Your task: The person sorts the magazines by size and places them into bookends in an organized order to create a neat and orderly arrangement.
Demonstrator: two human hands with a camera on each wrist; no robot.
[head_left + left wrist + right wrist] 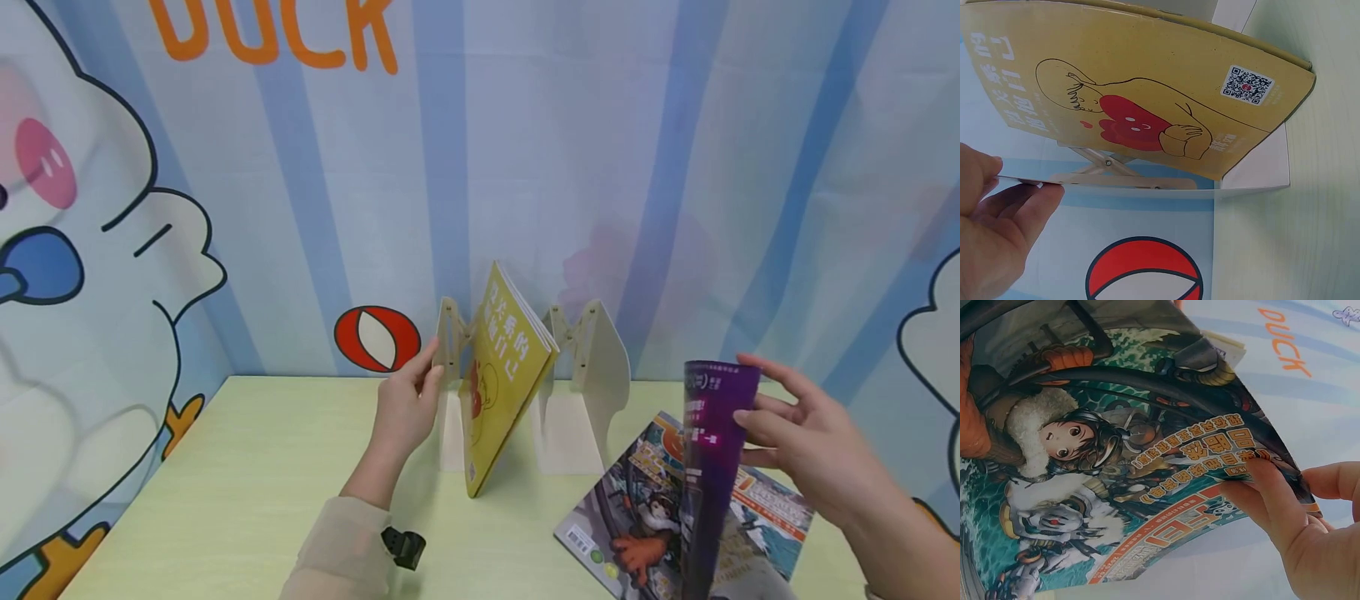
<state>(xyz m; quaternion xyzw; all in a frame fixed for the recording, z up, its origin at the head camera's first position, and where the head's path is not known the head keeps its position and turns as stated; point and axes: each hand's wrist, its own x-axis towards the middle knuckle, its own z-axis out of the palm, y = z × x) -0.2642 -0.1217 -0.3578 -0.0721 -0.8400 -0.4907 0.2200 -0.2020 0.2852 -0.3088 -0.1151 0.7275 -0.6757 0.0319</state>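
My left hand (405,410) pinches the edge of the left upright of a white expanding book rack (609,367), thumb on one side and fingers on the other in the left wrist view. A yellow book (504,387) with white lettering leans at a slant inside the rack. At the right, my right hand (813,454) pinches the edge of a magazine (712,450), raised on end with its purple side toward the head camera. The right wrist view shows its illustrated cover (1072,437), with a fur-collared figure. Under it, another magazine (585,521) lies flat on the table.
The pale table (300,433) meets a striped blue backdrop (525,167) right behind the rack. A red and white ball (377,338) is printed on that backdrop. A black wrist camera (403,547) sits at my left sleeve.
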